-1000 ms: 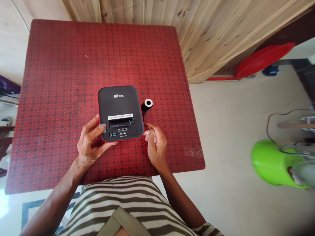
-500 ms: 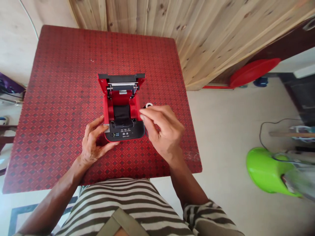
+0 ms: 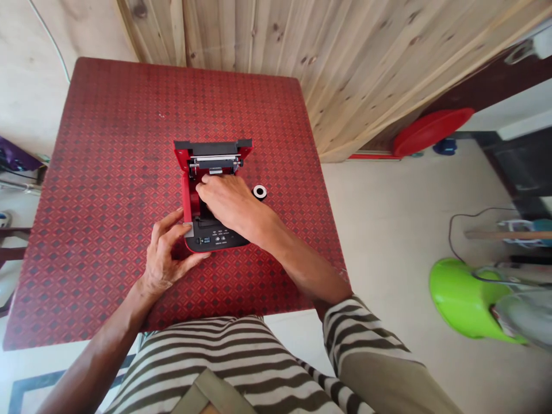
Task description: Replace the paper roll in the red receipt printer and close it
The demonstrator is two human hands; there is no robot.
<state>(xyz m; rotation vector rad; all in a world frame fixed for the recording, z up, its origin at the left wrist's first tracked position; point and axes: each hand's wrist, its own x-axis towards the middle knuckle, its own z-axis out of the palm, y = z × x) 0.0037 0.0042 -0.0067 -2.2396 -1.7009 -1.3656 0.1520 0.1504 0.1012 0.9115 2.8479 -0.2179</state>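
A small red and black label printer (image 3: 202, 236) stands on the table with its lid (image 3: 213, 147) raised, showing a roller inside. My left hand (image 3: 166, 253) grips its front left corner, the fingers along the side and the thumb at the front edge. A small grey patch lies on that corner, by the fingertips. My right hand (image 3: 230, 201) reaches over the open compartment, with its knuckles bent and its fingertips hidden inside. Most of the black material in the compartment is covered by this hand. Just right of the printer sits a small black roll with a white core (image 3: 259, 192).
The table (image 3: 107, 172) has a red patterned cover. A wooden plank wall (image 3: 241, 34) rises behind it. On the floor to the right are a green plastic stool (image 3: 457, 293), a red round basin (image 3: 431, 132) and a cable (image 3: 451, 230).
My right hand has moved left from beside the printer's right side to over its open compartment. The white-cored roll is now uncovered. My left hand keeps its grip.
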